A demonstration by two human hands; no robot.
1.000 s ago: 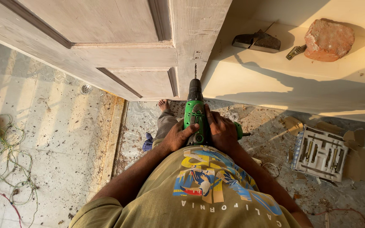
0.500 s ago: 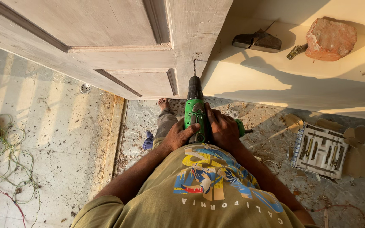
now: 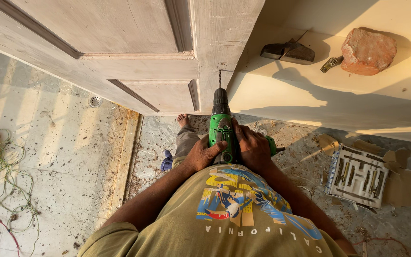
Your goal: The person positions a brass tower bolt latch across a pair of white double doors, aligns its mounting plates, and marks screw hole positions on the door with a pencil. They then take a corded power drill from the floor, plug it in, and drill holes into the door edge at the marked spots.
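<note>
Drill (image 3: pixel 221 127), green and black, is gripped in both hands in front of the person's chest, its bit touching the edge of the wooden door (image 3: pixel 134 52) straight ahead of the grip. The left hand (image 3: pixel 204 154) is clenched around the drill's rear from the left side; the right hand (image 3: pixel 252 148) wraps it from the right, fingers over the green body. Right of the grip, on a pale ledge (image 3: pixel 281 90), lie a dark plane-like tool (image 3: pixel 288 51) and a reddish stone (image 3: pixel 368 50). Lower right, on the floor, sits an open bit case (image 3: pixel 356 176). Far left of the grip lies tangled wire (image 3: pixel 1 190).
</note>
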